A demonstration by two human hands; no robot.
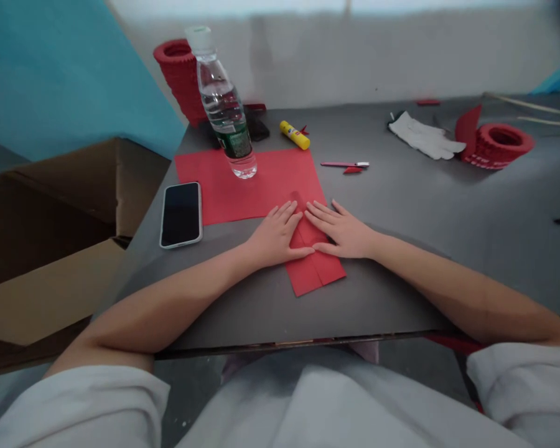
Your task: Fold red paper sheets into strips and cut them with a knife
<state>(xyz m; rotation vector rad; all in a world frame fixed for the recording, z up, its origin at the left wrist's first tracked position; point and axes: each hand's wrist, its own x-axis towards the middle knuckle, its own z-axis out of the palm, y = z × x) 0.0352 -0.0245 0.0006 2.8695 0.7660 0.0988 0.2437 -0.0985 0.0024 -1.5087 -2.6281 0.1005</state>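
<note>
A narrow folded piece of red paper (310, 270) lies on the grey table, with a lengthwise seam down its middle. My left hand (280, 235) rests flat on its left side, fingers stretched out. Against the right side presses my right hand (343, 230), also flat with the fingers apart. The two thumbs meet over the seam, and part of the paper is hidden under the hands. Just beyond them is a larger red sheet (256, 193), on which a clear water bottle (231, 121) stands. Left of that sheet lies a phone (182, 214), screen dark.
A yellow glue stick (295, 135) and a thin pink pen-like tool (344, 164) lie past the hands. White gloves (424, 137) and a red ring-shaped paper piece (501, 146) are at the right. A taller red paper piece (180, 81) stands behind the bottle. An open cardboard box (65, 205) is at the left.
</note>
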